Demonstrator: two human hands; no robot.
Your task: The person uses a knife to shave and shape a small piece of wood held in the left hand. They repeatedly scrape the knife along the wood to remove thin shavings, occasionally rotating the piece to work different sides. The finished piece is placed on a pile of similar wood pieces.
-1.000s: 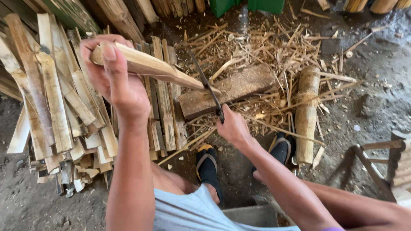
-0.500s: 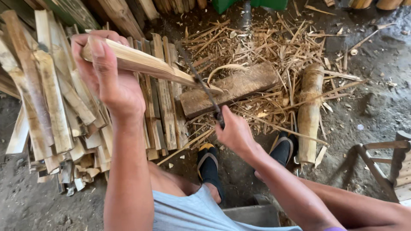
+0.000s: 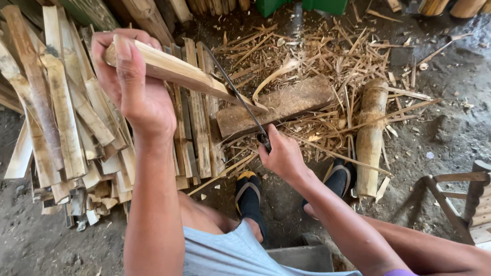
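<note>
bamboo slat (image 3: 189, 74) is held above the dirt floor (image 3: 440, 133), its upper end clamped in the fingers of the left hand (image 3: 135, 84), its lower tip resting on the wooden block (image 3: 279, 105). right hand (image 3: 281, 153), nearer the body, has its fingers closed around the handle of the knife (image 3: 235, 92); the dark blade runs up from those fingers and lies against the slat edge. left of the left fingers lies the stack of split slats (image 3: 61, 122). beyond the right fingers sit loose shavings (image 3: 327, 51) and a short bamboo log (image 3: 371, 133).
</note>
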